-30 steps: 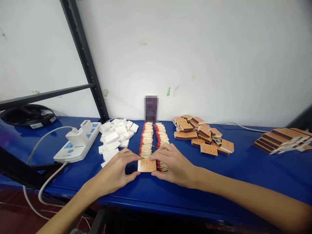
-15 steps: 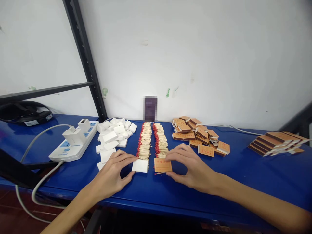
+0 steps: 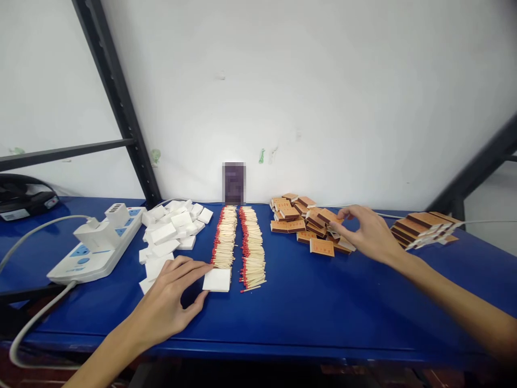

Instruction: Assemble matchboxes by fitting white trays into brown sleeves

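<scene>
So — left hand clamps finger and thumb on the white box, at the near end of the left match row. Right hand is at the orange matchbox pile — can't tell if its fingers grip one. Looks like a sorting step; next move probably calls for a light touch.

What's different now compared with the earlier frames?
The white tray, partly sleeved at first, is now out and stays in the left hand. The right hand has moved rightward to the orange pile, with an orange matchbox at its fingertips; whether gripped is unclear. The match rows and white pile stayed put.
</scene>
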The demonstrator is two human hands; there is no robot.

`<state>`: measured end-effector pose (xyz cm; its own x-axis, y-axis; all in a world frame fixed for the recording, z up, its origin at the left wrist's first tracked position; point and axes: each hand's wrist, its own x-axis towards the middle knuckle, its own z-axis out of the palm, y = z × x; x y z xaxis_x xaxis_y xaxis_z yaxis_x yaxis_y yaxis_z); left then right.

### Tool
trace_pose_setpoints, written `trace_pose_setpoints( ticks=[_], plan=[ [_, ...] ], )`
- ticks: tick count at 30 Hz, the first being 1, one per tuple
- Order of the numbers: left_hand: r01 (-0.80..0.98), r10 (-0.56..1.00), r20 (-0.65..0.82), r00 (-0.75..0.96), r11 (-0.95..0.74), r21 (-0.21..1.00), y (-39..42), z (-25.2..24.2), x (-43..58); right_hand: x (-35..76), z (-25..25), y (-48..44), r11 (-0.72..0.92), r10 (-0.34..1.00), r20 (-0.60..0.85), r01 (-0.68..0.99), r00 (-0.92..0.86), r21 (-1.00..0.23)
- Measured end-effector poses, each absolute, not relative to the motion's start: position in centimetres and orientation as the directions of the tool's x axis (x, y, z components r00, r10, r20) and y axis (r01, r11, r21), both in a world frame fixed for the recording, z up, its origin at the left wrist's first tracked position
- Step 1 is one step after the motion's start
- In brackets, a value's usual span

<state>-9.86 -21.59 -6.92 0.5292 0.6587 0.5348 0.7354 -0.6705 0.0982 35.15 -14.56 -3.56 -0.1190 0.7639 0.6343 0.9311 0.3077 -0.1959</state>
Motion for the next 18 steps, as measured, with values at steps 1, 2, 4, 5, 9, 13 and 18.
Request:
trace_pose_setpoints(
  ticks=[1,2,4,5,9,13,18],
  plan=[
    [0.735,0.652,0.542,0.53,-0.672,0.09,-21.6,-7.0,-9.9,35.8,-3.5,-14.0,0.286,0.782,0.614,0.937,-0.107,-0.202],
    [0.733,0.643,0.552,0.531,-0.675,0.081,-21.6,-7.0,-9.9,36.2,-3.4,-13.5,0.276,0.797,0.594,0.94,-0.109,-0.199],
    [0.73,0.625,0.573,0.53,-0.68,0.067,-21.6,-7.1,-10.0,36.3,-3.1,-12.7,0.27,0.811,0.573,0.944,-0.118,-0.188],
    [0.729,0.619,0.582,0.527,-0.681,0.065,-21.5,-7.1,-10.1,36.2,-3.0,-12.4,0.262,0.812,0.573,0.946,-0.11,-0.19],
    [0.724,0.61,0.601,0.517,-0.686,0.074,-21.5,-6.9,-10.1,35.3,-2.8,-10.9,0.219,0.832,0.552,0.945,-0.051,-0.243],
    [0.726,0.608,0.622,0.493,-0.682,0.09,-21.4,-6.6,-10.0,35.7,-2.3,-9.7,0.228,0.872,0.487,0.921,-0.049,-0.315],
    [0.732,0.605,0.64,0.474,-0.674,0.095,-21.5,-6.4,-10.1,41.2,-0.7,-11.9,0.023,0.875,0.484,0.996,0.02,-0.084]
  ],
)
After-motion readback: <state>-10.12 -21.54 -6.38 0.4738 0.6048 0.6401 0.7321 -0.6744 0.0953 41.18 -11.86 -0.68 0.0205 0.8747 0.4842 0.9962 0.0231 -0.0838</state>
